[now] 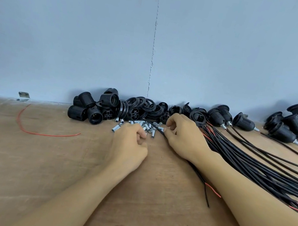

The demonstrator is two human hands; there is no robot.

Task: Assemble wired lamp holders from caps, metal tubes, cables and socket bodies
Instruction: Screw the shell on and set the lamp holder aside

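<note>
My left hand (131, 142) lies with curled fingers at the near edge of a pile of small metal tubes (116, 128); whether it holds one is hidden. My right hand (185, 136) pinches the end of a black cable (152, 125) between thumb and fingers, just right of the tubes. Behind the tubes, black threaded socket bodies (86, 108) are heaped at the left, with black caps and rings (145, 105) in the middle. A thick bundle of black cables (251, 164) with red cores fans out under my right forearm.
Several wired lamp holders (282, 133) lie at the back right, against the blue wall. A loose red wire (28, 131) curves on the wooden table (41, 174) at the left. A small metal bracket (23, 94) sits where table and wall meet.
</note>
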